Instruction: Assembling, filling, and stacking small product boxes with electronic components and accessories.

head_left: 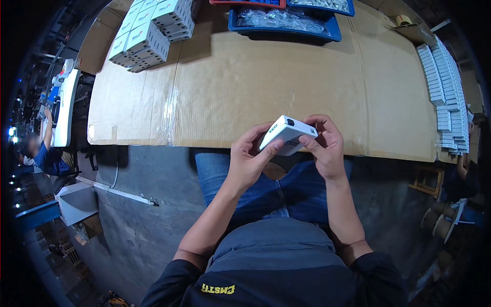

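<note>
A small white box (287, 134) with dark printing and a black patch on one face is held tilted over the near edge of the cardboard-covered table (245, 97). My left hand (250, 156) grips its left side, thumb on the near face and fingers behind. On the other side my right hand (327, 146) holds the right end, its thumb pressed to the near face and its fingers curled around the back. Both palms hide parts of the box.
Stacked white boxes (148, 38) stand at the far left of the table. Blue bins (286, 31) with clear plastic bags are at the far middle, beside a red bin (248, 2). More white boxes (446, 97) are piled at the right edge. Another person (48, 153) sits at the far left.
</note>
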### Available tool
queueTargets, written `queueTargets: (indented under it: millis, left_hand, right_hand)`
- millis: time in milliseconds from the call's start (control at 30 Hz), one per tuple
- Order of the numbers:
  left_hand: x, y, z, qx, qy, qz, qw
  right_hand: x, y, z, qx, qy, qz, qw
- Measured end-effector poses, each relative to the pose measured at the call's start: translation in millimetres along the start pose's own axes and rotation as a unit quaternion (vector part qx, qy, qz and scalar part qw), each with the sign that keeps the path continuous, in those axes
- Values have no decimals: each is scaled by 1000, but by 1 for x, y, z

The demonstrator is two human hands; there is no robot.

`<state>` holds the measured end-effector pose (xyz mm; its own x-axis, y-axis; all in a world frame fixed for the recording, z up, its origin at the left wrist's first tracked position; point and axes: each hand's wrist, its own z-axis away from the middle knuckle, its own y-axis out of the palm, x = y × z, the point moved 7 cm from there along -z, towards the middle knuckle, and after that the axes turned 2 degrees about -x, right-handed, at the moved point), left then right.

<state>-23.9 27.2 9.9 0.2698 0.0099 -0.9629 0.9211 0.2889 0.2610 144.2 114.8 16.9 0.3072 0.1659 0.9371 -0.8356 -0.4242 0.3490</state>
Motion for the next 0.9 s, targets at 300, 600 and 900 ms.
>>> queueTargets:
  millis: [300, 600, 900]
  left_hand:
    - [-15, 8, 2, 54, 15, -116, 992]
    - [-13, 0, 3, 75, 10, -173, 982]
    - [46, -4, 10, 96, -288, 178, 936]
  right_hand:
    - [15, 15, -5, 90, -46, 212, 972]
    - [14, 16, -4, 95, -58, 205, 972]
    - [20, 21, -4, 164, -99, 70, 979]
